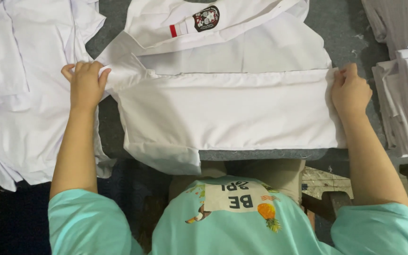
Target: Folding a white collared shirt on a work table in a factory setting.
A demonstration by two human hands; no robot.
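Note:
A white shirt [227, 111] lies spread on a dark grey table [341, 33], partly folded, with a round dark badge and a red stripe on a sleeve [199, 21] at the top. My left hand [86, 85] pinches the shirt's left end near the collar. At the opposite end, my right hand [350, 89] grips the folded right edge. The shirt's lower left corner hangs over the table's front edge.
A pile of loose white shirts [20, 94] lies at the left. A stack of folded white shirts [404, 101] sits at the right edge, with a grey striped cloth [397, 19] above it. My teal shirt fills the bottom of the view.

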